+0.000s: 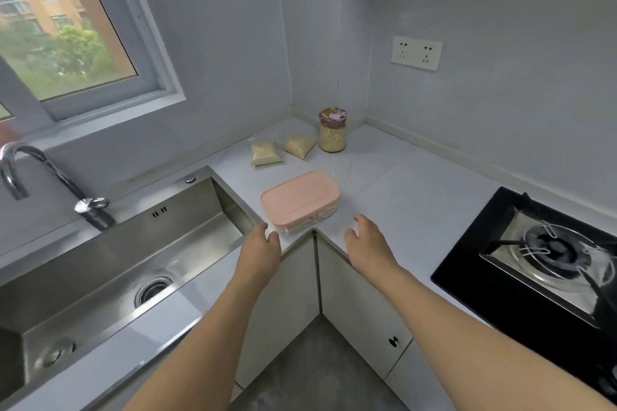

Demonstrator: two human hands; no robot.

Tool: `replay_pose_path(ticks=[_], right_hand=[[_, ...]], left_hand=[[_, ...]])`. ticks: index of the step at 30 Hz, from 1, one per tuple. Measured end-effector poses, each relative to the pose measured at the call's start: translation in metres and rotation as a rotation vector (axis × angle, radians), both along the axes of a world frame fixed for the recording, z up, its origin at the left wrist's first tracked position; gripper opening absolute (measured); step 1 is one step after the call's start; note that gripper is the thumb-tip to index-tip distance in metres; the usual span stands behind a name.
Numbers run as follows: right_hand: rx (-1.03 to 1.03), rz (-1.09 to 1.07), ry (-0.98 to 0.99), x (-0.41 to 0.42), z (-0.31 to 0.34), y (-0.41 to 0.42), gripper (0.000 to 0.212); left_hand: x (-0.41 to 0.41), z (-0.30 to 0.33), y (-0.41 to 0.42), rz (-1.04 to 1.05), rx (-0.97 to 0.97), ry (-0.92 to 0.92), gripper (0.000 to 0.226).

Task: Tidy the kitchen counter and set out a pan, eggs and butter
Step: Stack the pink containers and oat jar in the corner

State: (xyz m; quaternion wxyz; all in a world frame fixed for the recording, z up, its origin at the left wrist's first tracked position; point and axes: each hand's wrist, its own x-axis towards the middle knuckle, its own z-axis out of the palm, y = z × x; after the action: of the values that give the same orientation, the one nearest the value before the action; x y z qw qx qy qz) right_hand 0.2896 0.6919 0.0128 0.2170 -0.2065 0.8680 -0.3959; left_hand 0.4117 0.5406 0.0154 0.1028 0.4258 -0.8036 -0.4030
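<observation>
The pale corner table carries everything, between a steel sink and a black gas hob. The pink-lidded container sits at the table's inner front corner, its long axis running sink to hob. Just short of the container, both hands reach with fingers spread, holding nothing: left hand by its sink-side end, right hand by its hob-side end, about equally near. Behind the container lie two grain packets and a jar.
</observation>
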Motion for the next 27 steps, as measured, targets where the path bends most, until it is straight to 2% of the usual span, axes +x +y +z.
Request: replay_pose_path(ticks=[6, 10, 13, 22, 27], right_hand=[[0.008, -0.014, -0.057, -0.037, -0.017, -0.047, 0.049], [0.010, -0.047, -0.102, -0.064, -0.023, -0.070, 0.050], [0.021, -0.091, -0.110, -0.089, -0.028, -0.091, 0.047], [0.161, -0.106, -0.135, -0.153, -0.045, -0.166, 0.045], [0.239, -0.160, -0.209, -0.179, -0.070, -0.187, 0.040]], left_hand=[[-0.036, -0.019, -0.044, 0.074, 0.119, -0.067, 0.045], [-0.067, -0.030, -0.080, 0.124, 0.194, -0.092, 0.026], [-0.098, -0.038, -0.100, 0.095, 0.245, -0.140, 0.044], [-0.174, -0.069, -0.132, 0.253, 0.369, -0.268, 0.063], [-0.193, -0.087, -0.144, 0.084, 0.162, -0.342, 0.072]])
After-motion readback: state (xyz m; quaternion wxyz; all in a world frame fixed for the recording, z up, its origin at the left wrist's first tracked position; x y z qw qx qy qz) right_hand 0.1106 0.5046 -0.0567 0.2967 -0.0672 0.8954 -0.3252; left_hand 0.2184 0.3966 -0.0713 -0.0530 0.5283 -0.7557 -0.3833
